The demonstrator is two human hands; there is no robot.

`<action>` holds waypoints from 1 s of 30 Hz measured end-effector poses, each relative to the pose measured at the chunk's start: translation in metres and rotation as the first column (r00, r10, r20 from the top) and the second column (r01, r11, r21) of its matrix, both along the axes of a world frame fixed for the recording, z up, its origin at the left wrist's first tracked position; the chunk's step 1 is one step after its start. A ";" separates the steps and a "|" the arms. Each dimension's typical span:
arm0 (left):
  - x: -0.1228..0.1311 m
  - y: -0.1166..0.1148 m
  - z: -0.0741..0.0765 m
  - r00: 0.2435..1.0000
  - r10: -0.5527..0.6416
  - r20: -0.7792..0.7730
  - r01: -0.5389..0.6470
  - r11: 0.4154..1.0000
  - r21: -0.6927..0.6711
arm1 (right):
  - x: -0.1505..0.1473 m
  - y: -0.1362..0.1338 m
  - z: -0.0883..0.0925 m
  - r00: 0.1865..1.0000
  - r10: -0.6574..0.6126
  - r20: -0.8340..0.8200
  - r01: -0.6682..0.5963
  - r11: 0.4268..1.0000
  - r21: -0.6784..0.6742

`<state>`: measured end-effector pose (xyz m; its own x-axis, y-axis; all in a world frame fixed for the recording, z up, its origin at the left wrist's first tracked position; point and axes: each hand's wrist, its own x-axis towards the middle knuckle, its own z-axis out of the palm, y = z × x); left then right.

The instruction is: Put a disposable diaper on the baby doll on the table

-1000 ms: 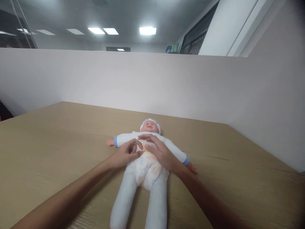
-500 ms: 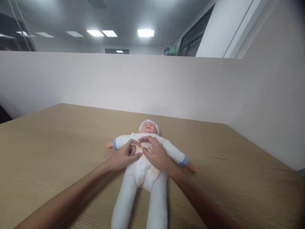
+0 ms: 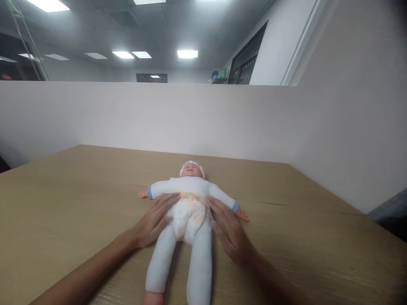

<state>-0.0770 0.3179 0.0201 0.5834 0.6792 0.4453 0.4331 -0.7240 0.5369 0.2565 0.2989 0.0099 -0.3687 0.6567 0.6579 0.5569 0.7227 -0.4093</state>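
Note:
A baby doll (image 3: 187, 186) in a white suit and cap lies on its back on the wooden table (image 3: 63, 199), head away from me, arms spread. It wears a white printed diaper (image 3: 188, 214). My left hand (image 3: 155, 222) lies flat with fingers stretched along the doll's left hip, touching the diaper's side. My right hand (image 3: 230, 233) lies flat with fingers apart against the other hip. Neither hand holds anything.
White partition walls (image 3: 190, 118) close off the table at the back and on the right. The doll's legs reach toward the near table edge. Ceiling lights and a dark doorway (image 3: 246, 59) show beyond the partition.
Both hands have slid from the doll's belly, where fingers were pinched together, outward and down to its hips and opened flat. The view has tilted upward.

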 end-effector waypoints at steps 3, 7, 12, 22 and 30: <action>0.002 0.006 -0.005 0.998 -0.052 -0.028 0.053 0.998 0.037 | -0.003 0.000 -0.003 0.993 0.099 0.064 -0.097 0.995 -0.036; 0.006 0.008 -0.003 0.998 -0.065 -0.019 0.065 0.997 0.034 | -0.015 0.004 -0.001 0.989 0.134 0.066 -0.129 0.989 -0.075; 0.008 0.006 0.002 0.998 -0.046 -0.030 0.047 0.998 0.041 | -0.017 0.010 0.000 0.988 0.128 0.084 -0.128 0.992 -0.005; -0.006 0.009 -0.007 0.997 0.011 0.070 -0.011 1.000 -0.013 | 0.012 0.013 -0.007 0.999 -0.014 -0.031 0.017 0.995 0.095; -0.013 0.014 -0.018 0.983 0.117 0.144 -0.121 0.993 0.019 | 0.009 0.017 -0.014 0.984 -0.137 -0.117 0.151 0.980 0.127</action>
